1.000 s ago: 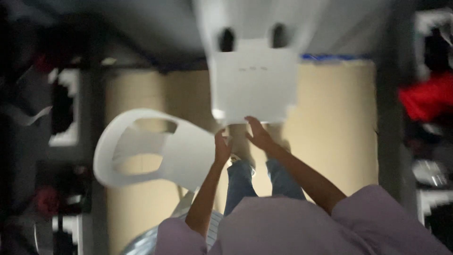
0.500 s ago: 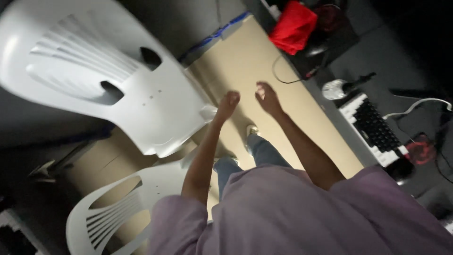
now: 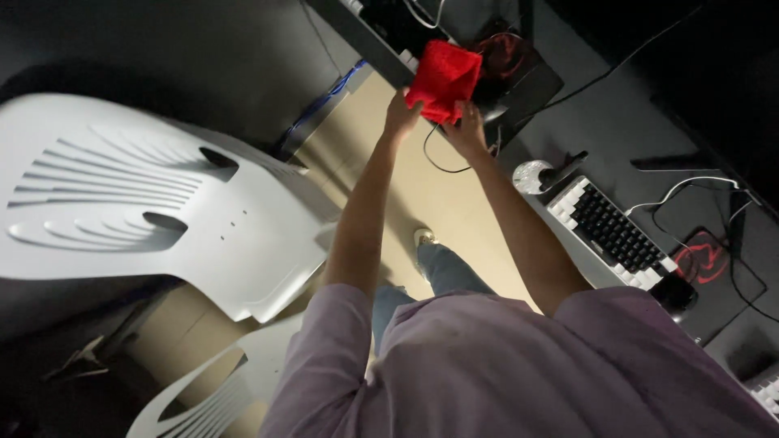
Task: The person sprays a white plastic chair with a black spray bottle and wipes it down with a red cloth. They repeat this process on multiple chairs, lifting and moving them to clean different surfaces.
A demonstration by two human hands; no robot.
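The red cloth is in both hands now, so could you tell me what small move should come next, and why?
Probably lift the red cloth straight up, clear of the desk. The left hand and right hand pinch its lower edge, and cables lie just beneath that could snag.

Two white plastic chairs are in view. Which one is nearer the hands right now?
The large upper chair, with its slotted back facing the camera; the other chair sits at the bottom edge, farther from both hands on the red cloth.

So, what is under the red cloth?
Both hands, left and right, hold the red cloth by its lower edge. Beside it show a dark desk and black cable; what lies directly beneath is covered.
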